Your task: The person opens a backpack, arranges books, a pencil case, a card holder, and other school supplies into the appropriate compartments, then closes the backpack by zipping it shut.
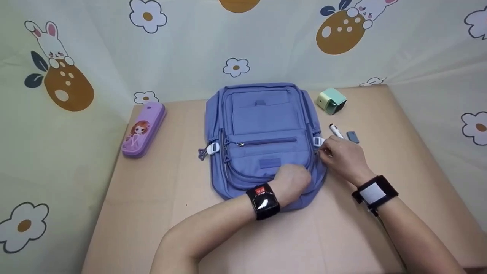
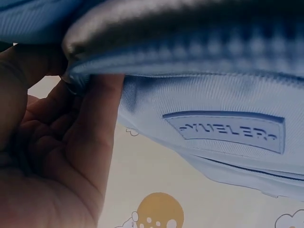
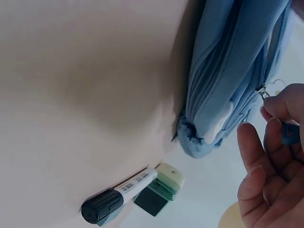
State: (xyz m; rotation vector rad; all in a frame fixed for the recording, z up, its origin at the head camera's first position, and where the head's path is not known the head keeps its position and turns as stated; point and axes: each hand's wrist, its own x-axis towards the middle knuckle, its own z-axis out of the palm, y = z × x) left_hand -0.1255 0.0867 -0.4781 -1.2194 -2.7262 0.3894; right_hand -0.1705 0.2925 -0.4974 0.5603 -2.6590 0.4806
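Observation:
A blue backpack (image 1: 262, 114) lies flat on the table, its front facing up. My left hand (image 1: 291, 184) is at the lower right of the front pocket. In the left wrist view, its thumb and fingers pinch the fabric edge along the zipper (image 2: 190, 73), above a raised brand patch (image 2: 228, 132). At the backpack's right side, beside a white buckle (image 1: 319, 141), is my right hand (image 1: 344, 158). It pinches a zipper pull between thumb and finger; the metal slider (image 3: 261, 90) and part of the blue tab (image 3: 290, 134) show in the right wrist view.
A purple pencil case (image 1: 144, 129) lies to the left of the backpack. On the right are a green and cream box-shaped object (image 1: 331, 101), a white marker (image 1: 336, 131) with a black cap, and a small grey-blue block (image 1: 352, 137). Patterned cloth (image 1: 182, 64) hangs behind the table.

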